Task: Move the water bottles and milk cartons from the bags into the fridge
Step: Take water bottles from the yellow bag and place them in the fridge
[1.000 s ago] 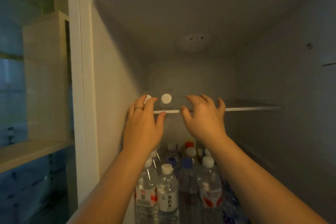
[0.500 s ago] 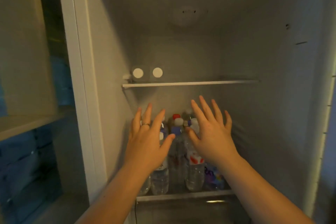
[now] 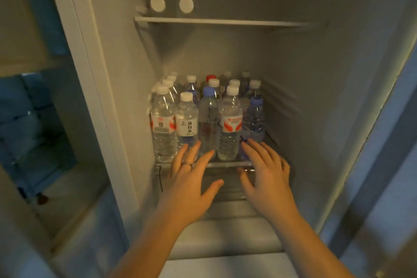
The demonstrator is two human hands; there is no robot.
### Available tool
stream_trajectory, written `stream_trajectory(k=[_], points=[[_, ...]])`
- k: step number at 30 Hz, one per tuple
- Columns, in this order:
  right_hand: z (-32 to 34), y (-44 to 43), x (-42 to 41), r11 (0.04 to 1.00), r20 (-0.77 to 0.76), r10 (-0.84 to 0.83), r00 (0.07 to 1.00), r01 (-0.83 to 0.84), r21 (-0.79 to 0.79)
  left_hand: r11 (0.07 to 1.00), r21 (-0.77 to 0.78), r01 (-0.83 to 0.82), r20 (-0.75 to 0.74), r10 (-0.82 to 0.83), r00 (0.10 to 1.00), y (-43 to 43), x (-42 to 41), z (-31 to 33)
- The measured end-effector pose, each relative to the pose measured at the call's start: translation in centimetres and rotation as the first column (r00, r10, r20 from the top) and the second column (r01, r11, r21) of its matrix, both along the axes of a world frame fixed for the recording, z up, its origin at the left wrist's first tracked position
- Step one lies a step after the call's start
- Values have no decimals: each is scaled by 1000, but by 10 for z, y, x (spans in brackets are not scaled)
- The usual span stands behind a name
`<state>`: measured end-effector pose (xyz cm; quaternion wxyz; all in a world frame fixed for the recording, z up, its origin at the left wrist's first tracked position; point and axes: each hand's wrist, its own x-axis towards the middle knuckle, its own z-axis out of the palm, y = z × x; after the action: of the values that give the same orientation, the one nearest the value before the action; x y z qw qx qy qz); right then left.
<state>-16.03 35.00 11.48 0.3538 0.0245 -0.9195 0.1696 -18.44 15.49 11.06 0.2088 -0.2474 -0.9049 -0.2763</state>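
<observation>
Plainly, both hands were spread wide and held nothing — my left hand point(image 3: 189, 184) with a ring point(image 3: 187, 164) on one finger, my right hand point(image 3: 267, 176) beside it, fingertips reaching the lower fronts of the water bottles point(image 3: 208, 117). Those bottles stood upright, packed in rows on the lower shelf point(image 3: 228, 165) of the fridge point(image 3: 126, 101), filling it to the front edge. Above, two white round caps point(image 3: 172, 4) showed on the upper shelf point(image 3: 225, 21) — milk cartons I could not make out.

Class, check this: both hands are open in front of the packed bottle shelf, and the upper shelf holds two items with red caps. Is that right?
Not quite. The head view shows the two caps on the upper shelf are white, not red. Both the left hand and right hand are open before the bottles.
</observation>
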Motion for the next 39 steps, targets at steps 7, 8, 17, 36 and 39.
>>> stream_trajectory(k=[7, 8, 17, 36, 39], points=[[-62, 9, 15, 965, 54, 108, 993, -92, -245, 980, 156, -126, 225, 89, 970, 17, 24, -81], [-70, 10, 15, 949, 65, 133, 989, -107, -297, 967, 214, -140, 273, 78, 959, 21, 27, -90], [-107, -6, 9, 106, 205, 303, 931, 180, -978, 263, 701, -663, 700, -429, 571, 47, 19, -99], [-107, 13, -14, -748, -138, 371, 918, 208, -630, -214, 577, -788, 506, -664, 551, 43, -25, -100], [-111, 15, -12, -754, -136, 362, 922, 204, -625, -209, 569, -796, 515, -663, 543, 42, -20, -104]])
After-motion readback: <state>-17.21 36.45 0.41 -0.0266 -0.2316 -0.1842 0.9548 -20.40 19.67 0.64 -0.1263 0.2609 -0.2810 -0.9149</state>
